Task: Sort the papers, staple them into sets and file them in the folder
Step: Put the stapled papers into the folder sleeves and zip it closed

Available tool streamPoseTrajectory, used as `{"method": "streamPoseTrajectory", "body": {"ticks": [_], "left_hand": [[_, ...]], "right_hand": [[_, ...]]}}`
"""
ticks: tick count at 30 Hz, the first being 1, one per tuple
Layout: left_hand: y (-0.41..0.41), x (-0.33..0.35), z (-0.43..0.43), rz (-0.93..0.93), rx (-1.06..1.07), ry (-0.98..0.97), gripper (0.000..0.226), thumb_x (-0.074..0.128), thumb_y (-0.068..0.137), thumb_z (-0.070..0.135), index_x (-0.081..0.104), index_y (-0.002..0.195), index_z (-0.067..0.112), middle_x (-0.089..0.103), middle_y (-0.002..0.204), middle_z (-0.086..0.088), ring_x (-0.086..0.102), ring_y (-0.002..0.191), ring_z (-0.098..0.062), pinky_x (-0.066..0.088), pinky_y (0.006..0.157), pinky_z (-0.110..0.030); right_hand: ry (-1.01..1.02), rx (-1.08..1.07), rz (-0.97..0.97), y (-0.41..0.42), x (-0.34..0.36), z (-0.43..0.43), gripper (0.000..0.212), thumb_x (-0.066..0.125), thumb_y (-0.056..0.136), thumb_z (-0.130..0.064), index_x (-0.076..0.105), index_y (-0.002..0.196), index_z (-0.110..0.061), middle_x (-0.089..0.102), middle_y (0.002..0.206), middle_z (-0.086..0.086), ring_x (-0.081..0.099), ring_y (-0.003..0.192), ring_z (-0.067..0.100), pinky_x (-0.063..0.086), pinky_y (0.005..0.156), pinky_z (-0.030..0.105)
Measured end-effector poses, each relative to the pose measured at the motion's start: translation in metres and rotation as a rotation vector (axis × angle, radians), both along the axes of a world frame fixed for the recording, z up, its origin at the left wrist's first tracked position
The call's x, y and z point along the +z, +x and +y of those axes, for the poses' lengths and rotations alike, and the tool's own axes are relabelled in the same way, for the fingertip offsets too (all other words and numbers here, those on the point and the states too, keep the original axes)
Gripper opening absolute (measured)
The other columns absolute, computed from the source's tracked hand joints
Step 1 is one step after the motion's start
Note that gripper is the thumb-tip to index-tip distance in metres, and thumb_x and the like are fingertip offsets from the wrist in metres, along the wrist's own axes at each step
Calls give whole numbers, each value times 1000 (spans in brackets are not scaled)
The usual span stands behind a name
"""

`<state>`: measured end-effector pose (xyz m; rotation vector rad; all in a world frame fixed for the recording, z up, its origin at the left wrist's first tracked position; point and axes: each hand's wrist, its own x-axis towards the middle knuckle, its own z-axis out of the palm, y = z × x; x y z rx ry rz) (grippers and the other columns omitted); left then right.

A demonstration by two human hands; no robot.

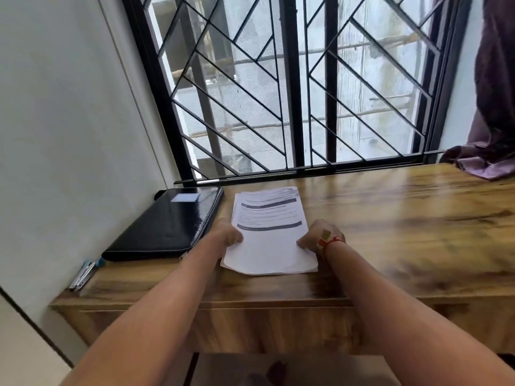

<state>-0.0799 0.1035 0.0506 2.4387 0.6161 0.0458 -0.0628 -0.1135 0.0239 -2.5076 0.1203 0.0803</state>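
A stack of printed white papers (269,232) lies on the wooden desk (390,232), its top sheet bearing dark header bars. My left hand (228,232) grips the stack's left edge and my right hand (320,236) grips its right edge, thumbs on top of the sheets. A closed black folder (167,221) with a pale label lies flat to the left of the papers. A silver and blue stapler (85,274) rests at the desk's near left corner.
A barred window (292,93) stands right behind the desk. A white wall (69,135) closes off the left side. A purple curtain (490,121) hangs at the right, its hem resting on the desk's far right corner.
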Motion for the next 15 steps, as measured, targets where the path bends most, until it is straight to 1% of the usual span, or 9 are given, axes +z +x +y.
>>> {"method": "streamPoseTrajectory", "body": {"ticks": [2,4,7,9,11,13,15], "left_hand": [[-1,0,-1,3,-5,41,45,68,90,8,50,131,0,57,131,-15,56,119,-31,41,84,-28],[-4,-2,-1,19,-16,91,43,68,89,14,52,128,3,59,130,-14,58,115,-29,46,86,-30],[-9,-6,0,42,-44,173,46,73,88,22,55,127,6,61,129,-12,59,116,-29,50,94,-34],[-11,-8,0,38,-46,198,47,75,88,27,57,125,5,61,128,-12,60,115,-28,50,90,-32],[-12,-9,-2,27,-35,187,46,76,87,29,59,122,5,62,126,-12,61,113,-28,50,88,-33],[-11,-9,-8,15,-36,167,45,78,85,31,60,119,6,64,124,-11,61,112,-28,51,88,-33],[-8,-12,-17,8,-52,115,42,80,83,31,63,113,7,67,119,-11,63,107,-28,52,85,-33]], "right_hand": [[49,-5,10,1,1,-2,9,68,84,-26,64,85,-18,69,99,7,61,90,27,42,71,27],[123,-2,23,4,3,-1,12,68,82,-22,59,77,-17,65,91,6,61,88,27,45,71,28],[212,11,40,8,4,-2,10,71,79,-17,63,81,-13,69,96,10,67,96,30,51,74,29],[246,4,47,9,1,-3,12,73,77,-16,62,80,-13,70,96,9,68,94,29,50,72,28],[267,0,41,11,-2,-6,11,73,76,-15,63,80,-13,71,96,9,69,93,29,52,74,29],[263,-17,25,12,-2,-12,10,71,77,-13,61,75,-13,71,96,12,69,94,31,55,78,32],[239,-49,15,12,0,-24,17,68,78,-14,56,66,-12,71,96,13,69,94,32,53,77,31]]}}
